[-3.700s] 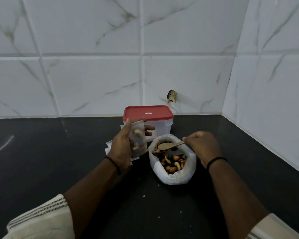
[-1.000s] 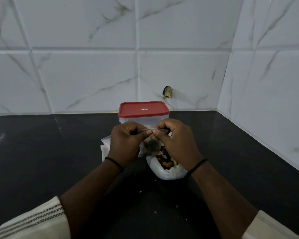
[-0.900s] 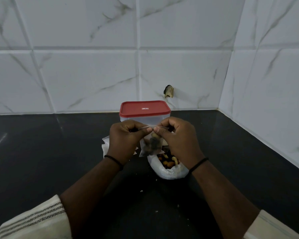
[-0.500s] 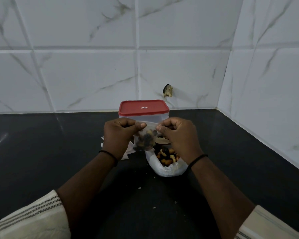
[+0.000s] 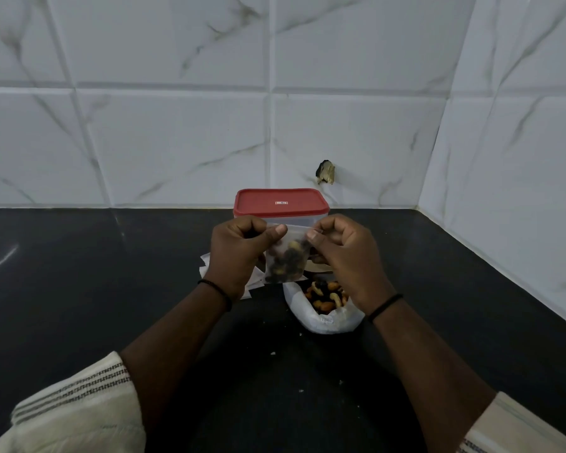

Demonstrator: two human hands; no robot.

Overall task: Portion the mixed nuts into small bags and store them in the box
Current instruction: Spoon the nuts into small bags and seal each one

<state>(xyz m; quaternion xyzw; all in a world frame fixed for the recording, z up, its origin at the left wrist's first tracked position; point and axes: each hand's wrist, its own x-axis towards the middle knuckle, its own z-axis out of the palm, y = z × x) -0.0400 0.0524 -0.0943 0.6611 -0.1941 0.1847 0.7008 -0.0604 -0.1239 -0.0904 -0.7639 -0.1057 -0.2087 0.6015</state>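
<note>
Clear plastic small bag (image 5: 286, 261), part-filled with nuts, pinched at top edge by left hand (image 5: 237, 253) and right hand (image 5: 343, 256). Likely mid-seal. Beyond: red-lidded box (image 5: 280, 207) closed, bulk nut bag (image 5: 325, 305) well stocked. Storing not begun.

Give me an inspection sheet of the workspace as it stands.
Surface: black counter, a few crumbs near the front.
Job's things: small bag with nuts, held up; open nut sack below it; box behind, red lid on.
Clutter: spare empty bags behind the left hand; spoon partly hidden.
Grip: left hand and right hand each pinch the small bag's top edge.
Cables: nothing seen.
Surroundings: marble-look wall tiles, one hole.
</note>
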